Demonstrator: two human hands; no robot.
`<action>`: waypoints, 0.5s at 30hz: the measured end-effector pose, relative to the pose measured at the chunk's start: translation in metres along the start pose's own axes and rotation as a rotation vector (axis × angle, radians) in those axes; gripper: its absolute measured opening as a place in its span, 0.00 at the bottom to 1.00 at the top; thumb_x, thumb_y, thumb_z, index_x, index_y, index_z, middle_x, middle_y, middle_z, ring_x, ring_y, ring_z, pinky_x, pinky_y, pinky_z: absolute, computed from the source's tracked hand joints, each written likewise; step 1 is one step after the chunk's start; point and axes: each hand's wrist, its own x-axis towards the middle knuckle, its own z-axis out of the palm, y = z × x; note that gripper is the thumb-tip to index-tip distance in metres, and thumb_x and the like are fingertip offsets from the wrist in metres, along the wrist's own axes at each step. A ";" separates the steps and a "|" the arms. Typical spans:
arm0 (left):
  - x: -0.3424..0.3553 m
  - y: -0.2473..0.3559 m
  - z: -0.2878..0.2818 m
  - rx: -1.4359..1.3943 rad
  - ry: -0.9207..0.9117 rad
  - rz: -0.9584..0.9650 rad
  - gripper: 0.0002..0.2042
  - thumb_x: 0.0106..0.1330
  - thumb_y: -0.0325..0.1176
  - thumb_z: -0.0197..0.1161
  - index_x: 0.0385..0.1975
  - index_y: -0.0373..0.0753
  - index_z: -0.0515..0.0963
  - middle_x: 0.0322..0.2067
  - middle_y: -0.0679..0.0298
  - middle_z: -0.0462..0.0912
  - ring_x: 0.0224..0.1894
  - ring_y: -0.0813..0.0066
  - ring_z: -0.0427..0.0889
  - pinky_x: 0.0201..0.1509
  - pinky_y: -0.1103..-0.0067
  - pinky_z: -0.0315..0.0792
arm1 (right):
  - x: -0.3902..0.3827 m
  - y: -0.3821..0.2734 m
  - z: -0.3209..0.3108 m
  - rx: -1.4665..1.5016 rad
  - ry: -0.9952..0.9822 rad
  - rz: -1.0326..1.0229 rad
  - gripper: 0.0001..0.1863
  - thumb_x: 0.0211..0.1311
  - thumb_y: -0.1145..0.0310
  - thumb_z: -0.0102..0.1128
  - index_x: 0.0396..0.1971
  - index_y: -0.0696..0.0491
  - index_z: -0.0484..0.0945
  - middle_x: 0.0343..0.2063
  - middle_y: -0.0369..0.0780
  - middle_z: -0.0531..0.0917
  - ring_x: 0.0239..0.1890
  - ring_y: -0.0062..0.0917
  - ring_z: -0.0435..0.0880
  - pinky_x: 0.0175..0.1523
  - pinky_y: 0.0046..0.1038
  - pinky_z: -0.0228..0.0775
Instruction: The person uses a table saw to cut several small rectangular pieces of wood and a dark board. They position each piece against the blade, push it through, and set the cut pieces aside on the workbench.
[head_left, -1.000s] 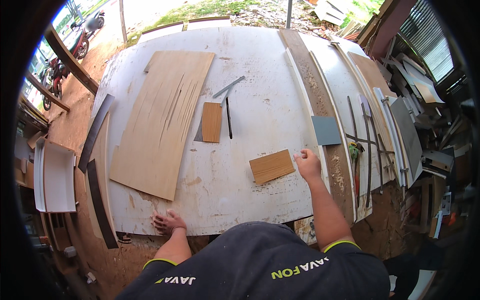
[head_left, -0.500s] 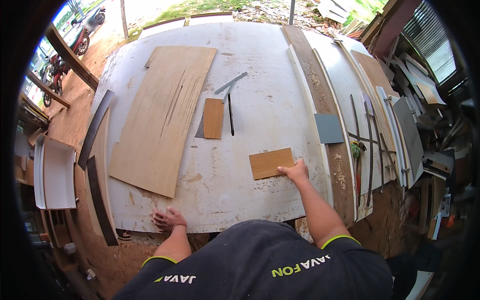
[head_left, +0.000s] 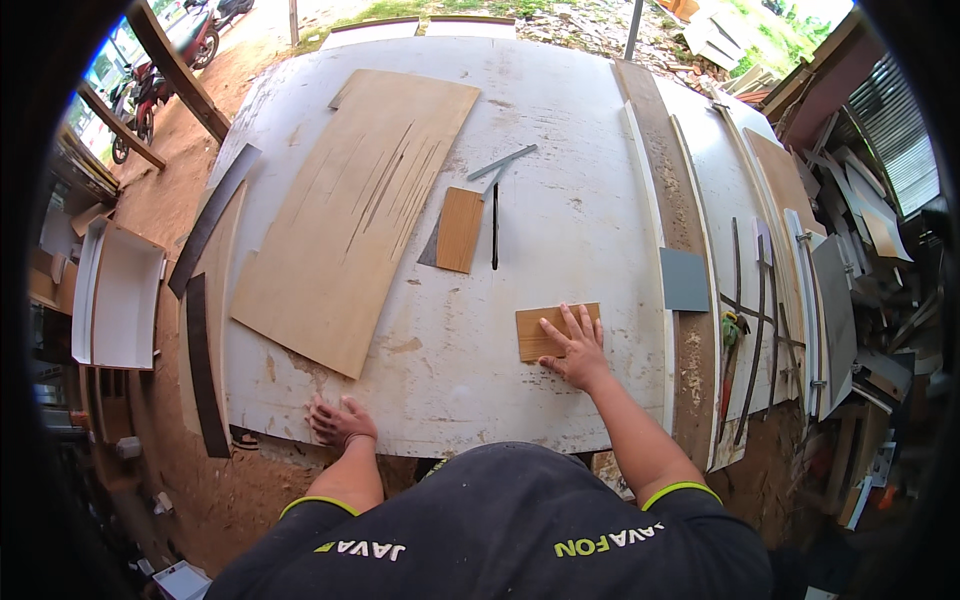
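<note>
A small rectangular wood-grain panel point(head_left: 530, 338) lies on the large white worktable point(head_left: 450, 385), near its front right. My right hand point(head_left: 575, 352) rests on this panel with fingers spread, covering most of its right part. At the table's front edge, my left hand point(head_left: 341, 421) leans on the white surface with its fingers apart, holding nothing. Farther back lies another wood-grain piece point(head_left: 460, 230), partly over a dark grey piece point(head_left: 429, 248). Beside it are a black slot or thin strip point(head_left: 495, 228) and narrow grey strips point(head_left: 502, 162).
A large plywood sheet point(head_left: 355, 215) with long cracks covers the table's left part. Dark curved strips point(head_left: 205, 365) lie along the left edge. A grey square point(head_left: 684, 280) sits on the brown plank point(head_left: 692, 345) at right. Pliers point(head_left: 733, 330) and boards lie beyond it.
My right hand has shifted from gripping the panel's right edge to lying spread across its top. The left hand stays at the table edge. The whole view has turned slightly.
</note>
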 end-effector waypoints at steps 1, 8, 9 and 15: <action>0.000 -0.001 -0.001 -0.011 -0.009 0.002 0.35 0.68 0.49 0.58 0.74 0.46 0.61 0.75 0.54 0.62 0.76 0.50 0.58 0.74 0.52 0.54 | 0.004 0.000 0.000 -0.005 -0.022 -0.008 0.42 0.64 0.28 0.55 0.77 0.19 0.57 0.83 0.33 0.43 0.83 0.43 0.34 0.83 0.53 0.28; 0.000 -0.002 -0.002 -0.025 -0.043 -0.004 0.35 0.68 0.49 0.58 0.75 0.47 0.60 0.75 0.54 0.60 0.77 0.50 0.57 0.75 0.51 0.53 | 0.042 -0.015 -0.006 0.060 0.056 0.009 0.40 0.66 0.31 0.56 0.77 0.20 0.60 0.83 0.36 0.45 0.84 0.43 0.35 0.83 0.53 0.26; 0.000 -0.002 -0.003 -0.022 -0.030 0.005 0.35 0.68 0.49 0.58 0.75 0.47 0.60 0.75 0.54 0.60 0.77 0.50 0.57 0.75 0.51 0.53 | 0.048 -0.016 -0.007 0.059 0.054 0.013 0.40 0.66 0.31 0.56 0.77 0.20 0.59 0.83 0.35 0.44 0.84 0.43 0.35 0.83 0.53 0.26; -0.002 0.000 -0.004 -0.015 -0.014 0.000 0.36 0.68 0.49 0.58 0.75 0.47 0.60 0.76 0.54 0.60 0.77 0.50 0.57 0.75 0.52 0.52 | 0.071 -0.021 -0.013 0.040 0.063 0.012 0.40 0.67 0.31 0.56 0.77 0.20 0.59 0.83 0.34 0.44 0.84 0.42 0.35 0.83 0.53 0.27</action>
